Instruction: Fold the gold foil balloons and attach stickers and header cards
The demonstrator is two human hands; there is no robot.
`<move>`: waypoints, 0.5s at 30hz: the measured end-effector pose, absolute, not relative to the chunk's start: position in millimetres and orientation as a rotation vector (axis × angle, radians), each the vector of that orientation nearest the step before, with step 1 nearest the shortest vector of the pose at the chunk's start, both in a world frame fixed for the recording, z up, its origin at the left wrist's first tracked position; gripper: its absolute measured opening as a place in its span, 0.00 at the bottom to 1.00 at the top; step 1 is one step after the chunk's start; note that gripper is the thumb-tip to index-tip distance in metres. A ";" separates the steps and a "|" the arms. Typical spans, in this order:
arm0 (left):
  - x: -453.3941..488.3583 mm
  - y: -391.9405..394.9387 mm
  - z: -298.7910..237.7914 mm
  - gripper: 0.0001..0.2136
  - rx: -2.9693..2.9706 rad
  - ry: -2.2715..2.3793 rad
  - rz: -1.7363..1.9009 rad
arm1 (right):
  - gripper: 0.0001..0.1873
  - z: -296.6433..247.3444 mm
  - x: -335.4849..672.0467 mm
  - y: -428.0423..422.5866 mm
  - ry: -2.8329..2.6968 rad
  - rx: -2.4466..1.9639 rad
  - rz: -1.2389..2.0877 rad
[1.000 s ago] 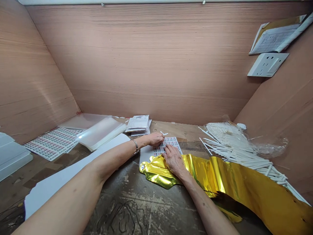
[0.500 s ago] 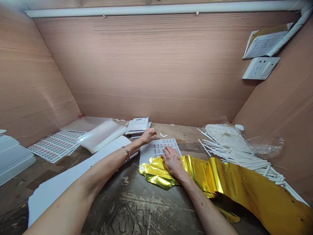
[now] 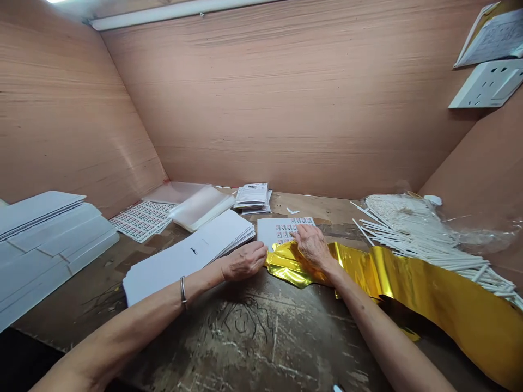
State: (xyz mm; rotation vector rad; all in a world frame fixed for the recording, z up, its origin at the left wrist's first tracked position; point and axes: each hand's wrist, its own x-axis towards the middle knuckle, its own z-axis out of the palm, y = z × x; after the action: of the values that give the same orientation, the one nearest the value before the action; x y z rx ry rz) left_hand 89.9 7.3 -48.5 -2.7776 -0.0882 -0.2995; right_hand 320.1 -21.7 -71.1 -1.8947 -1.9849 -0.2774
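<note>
A crinkled gold foil sheet stretches from the middle of the worn table to the lower right. My right hand rests on its left end with fingers curled, the fingertips reaching onto a small sticker sheet that lies just behind the foil. My left hand lies loosely curled on the table at the foil's left tip, its fingers closed. Whether it pinches the foil edge or a sticker is too small to make out. A bracelet circles the left wrist.
A stack of white cards lies left of my hands. Larger white boards sit at far left. Behind are a big sticker sheet, clear bags, small printed packs. White sticks pile at right. A wall socket hangs upper right.
My left hand has pulled back from the far side of the sticker sheet to the foil's left tip. The camera has turned left. The right hand has stayed put.
</note>
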 end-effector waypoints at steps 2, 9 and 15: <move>90.6 4.3 -49.1 0.12 -2.755 -0.028 -0.250 | 0.15 -64.5 317.0 -26.9 -2.023 -1.876 -0.266; 104.5 0.7 -50.2 0.11 -2.763 0.105 -0.199 | 0.11 -60.4 295.4 -58.6 -2.087 -1.755 -0.090; 111.3 -0.4 -49.9 0.10 -2.768 0.137 -0.112 | 0.12 -72.1 284.5 -72.4 -2.101 -1.644 0.008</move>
State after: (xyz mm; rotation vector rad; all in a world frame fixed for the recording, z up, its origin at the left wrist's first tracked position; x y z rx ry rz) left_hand 111.3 -0.4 -49.9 -2.7681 0.1371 -0.1123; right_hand 284.5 -72.4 -72.1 -1.6443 -2.1009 0.0080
